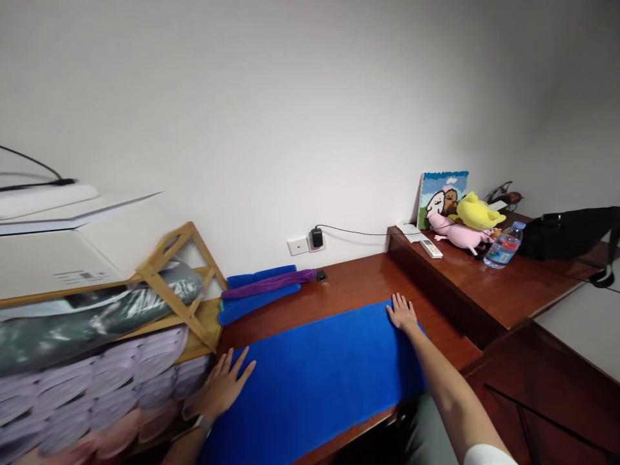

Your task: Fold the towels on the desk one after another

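Note:
A blue cloth, like a towel, lies spread flat across the reddish-brown wooden desk. My left hand is at its left edge, fingers apart and palm down. At the far right corner, my right hand rests flat on the cloth with its fingers spread. Neither hand grips anything. Behind the cloth, near the wall, lie folded blue cloths with a purple cloth between them.
A wooden rack with a white box and lilac slippers stands at left. On the raised right surface are a water bottle, plush toys, a remote and a black bag. A black charger trails a cable.

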`<state>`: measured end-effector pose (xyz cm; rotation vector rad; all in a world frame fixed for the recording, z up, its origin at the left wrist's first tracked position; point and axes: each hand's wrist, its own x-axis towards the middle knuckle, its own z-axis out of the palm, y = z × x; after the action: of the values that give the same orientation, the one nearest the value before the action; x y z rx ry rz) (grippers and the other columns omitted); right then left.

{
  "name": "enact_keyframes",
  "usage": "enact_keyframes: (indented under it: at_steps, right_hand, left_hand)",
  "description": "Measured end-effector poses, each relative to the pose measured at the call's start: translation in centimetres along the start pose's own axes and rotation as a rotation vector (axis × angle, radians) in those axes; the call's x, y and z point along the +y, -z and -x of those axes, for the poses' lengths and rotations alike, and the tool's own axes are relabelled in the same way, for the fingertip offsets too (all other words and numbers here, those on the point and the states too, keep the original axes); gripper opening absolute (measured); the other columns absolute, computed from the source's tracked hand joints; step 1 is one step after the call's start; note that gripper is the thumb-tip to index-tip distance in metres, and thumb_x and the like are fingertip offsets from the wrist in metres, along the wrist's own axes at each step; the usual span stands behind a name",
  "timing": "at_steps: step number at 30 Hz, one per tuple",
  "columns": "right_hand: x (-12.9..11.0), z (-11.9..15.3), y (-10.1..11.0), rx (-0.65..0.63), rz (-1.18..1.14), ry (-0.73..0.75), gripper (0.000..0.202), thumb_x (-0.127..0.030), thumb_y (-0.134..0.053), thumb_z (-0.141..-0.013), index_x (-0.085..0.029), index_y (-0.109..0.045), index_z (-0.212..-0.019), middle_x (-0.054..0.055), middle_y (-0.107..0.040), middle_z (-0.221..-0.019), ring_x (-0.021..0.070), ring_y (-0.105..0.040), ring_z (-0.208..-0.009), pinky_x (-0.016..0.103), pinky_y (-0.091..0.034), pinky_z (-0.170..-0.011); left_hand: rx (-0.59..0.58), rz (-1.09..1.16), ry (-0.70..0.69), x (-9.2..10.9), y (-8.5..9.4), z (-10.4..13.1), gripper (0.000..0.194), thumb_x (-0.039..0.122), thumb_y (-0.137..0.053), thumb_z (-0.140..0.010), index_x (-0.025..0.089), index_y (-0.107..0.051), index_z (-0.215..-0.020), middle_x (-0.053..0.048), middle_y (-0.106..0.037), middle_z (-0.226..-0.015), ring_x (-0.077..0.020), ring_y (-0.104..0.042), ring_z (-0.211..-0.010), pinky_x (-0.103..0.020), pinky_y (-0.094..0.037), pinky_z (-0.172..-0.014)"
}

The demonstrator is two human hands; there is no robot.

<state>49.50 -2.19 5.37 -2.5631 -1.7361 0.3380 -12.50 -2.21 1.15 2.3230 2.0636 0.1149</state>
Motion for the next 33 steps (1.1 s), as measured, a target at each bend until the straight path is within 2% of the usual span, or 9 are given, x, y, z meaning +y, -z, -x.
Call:
enact_keyframes:
  at_steps: [4,8,10,12,16,23,26,29,33]
  right_hand:
    - [-8.4,4.8,-1.1,0.166,-0.048,0.272,0.070,-0.044,-0.021,-0.109,-0.010,-0.023,-0.170,0.009,-0.015,-0.178,0.0239,-0.008,-0.165,0.045,-0.002,-0.133]
    - [-19.1,11.7,-4.8,0.088,-0.184,0.681,0.069,-0.053,-0.025,-0.110,-0.018,-0.033,-0.169,0.006,-0.025,-0.176,0.0241,-0.015,-0.164,0.046,-0.005,-0.134]
    - [-22.5,14.2,-6.3,0.038,-0.226,0.761,0.070,-0.056,-0.025,-0.110,-0.018,-0.032,-0.168,0.006,-0.026,-0.175,0.0245,-0.015,-0.164,0.048,-0.007,-0.134]
    - [-23.5,15.3,-6.9,0.005,-0.238,0.769,0.071,-0.057,-0.024,-0.110,-0.018,-0.031,-0.169,0.006,-0.026,-0.175,0.0245,-0.015,-0.164,0.049,-0.007,-0.134]
    - [-18.9,13.5,-5.5,-0.001,-0.186,0.679,0.069,-0.058,-0.024,-0.110,-0.024,-0.030,-0.170,0.004,-0.025,-0.175,0.0228,-0.016,-0.164,0.048,-0.008,-0.134]
    - [-1.6,7.2,-2.1,0.007,-0.031,0.177,0.068,-0.055,-0.018,-0.110,-0.027,-0.020,-0.172,0.001,-0.016,-0.178,0.0208,-0.009,-0.165,0.043,-0.004,-0.132]
    - [2.9,6.0,-1.9,0.023,0.006,0.077,0.069,-0.055,-0.017,-0.109,-0.026,-0.019,-0.172,0.001,-0.016,-0.179,0.0202,-0.011,-0.165,0.043,-0.005,-0.132]
    - [3.5,5.9,-1.8,0.038,0.033,0.055,0.068,-0.051,-0.019,-0.109,-0.023,-0.024,-0.171,0.003,-0.020,-0.178,0.0241,-0.015,-0.164,0.050,-0.004,-0.132]
    - [-2.5,7.1,-1.3,0.128,-0.001,0.182,0.067,-0.046,-0.030,-0.106,-0.021,-0.036,-0.168,0.007,-0.025,-0.176,0.0292,-0.016,-0.164,0.051,-0.002,-0.132]
  left_hand:
    - [0.120,-0.003,-0.064,1.7,1.1,1.2,0.071,0.056,-0.030,-0.102,0.020,-0.046,-0.161,-0.017,-0.041,-0.171,-0.0327,-0.036,-0.159,-0.055,-0.028,-0.129]
    - [0.164,0.024,-0.084,3.6,0.5,4.3,0.070,0.057,-0.032,-0.102,0.023,-0.046,-0.161,-0.012,-0.038,-0.173,-0.0301,-0.033,-0.161,-0.054,-0.024,-0.132]
    - [0.134,0.030,-0.050,3.6,0.0,6.0,0.070,0.058,-0.032,-0.102,0.023,-0.044,-0.162,-0.011,-0.038,-0.173,-0.0301,-0.032,-0.161,-0.054,-0.024,-0.132]
    - [0.113,0.025,-0.016,3.2,-0.3,7.2,0.071,0.058,-0.032,-0.102,0.023,-0.041,-0.163,-0.010,-0.037,-0.174,-0.0298,-0.032,-0.161,-0.054,-0.024,-0.132]
    - [0.099,0.025,0.005,2.1,-0.2,8.0,0.071,0.057,-0.031,-0.102,0.024,-0.039,-0.164,-0.010,-0.035,-0.175,-0.0300,-0.031,-0.162,-0.054,-0.027,-0.131]
    - [0.144,0.011,-0.026,1.7,-1.0,7.5,0.070,0.054,-0.032,-0.100,0.024,-0.044,-0.162,-0.010,-0.045,-0.170,-0.0305,-0.037,-0.159,-0.053,-0.029,-0.129]
    - [0.129,-0.009,0.009,2.1,-0.1,7.2,0.071,0.058,-0.033,-0.099,0.024,-0.047,-0.160,-0.011,-0.046,-0.169,-0.0309,-0.040,-0.157,-0.052,-0.031,-0.128]
    - [0.059,-0.024,0.026,2.5,2.1,6.2,0.071,0.063,-0.036,-0.098,0.024,-0.055,-0.155,-0.014,-0.055,-0.161,-0.0343,-0.051,-0.148,-0.055,-0.038,-0.123]
    - [0.117,-0.018,-0.059,3.1,4.3,3.8,0.065,0.054,-0.033,-0.101,0.019,-0.063,-0.148,-0.016,-0.061,-0.155,-0.0334,-0.054,-0.145,-0.052,-0.040,-0.122]
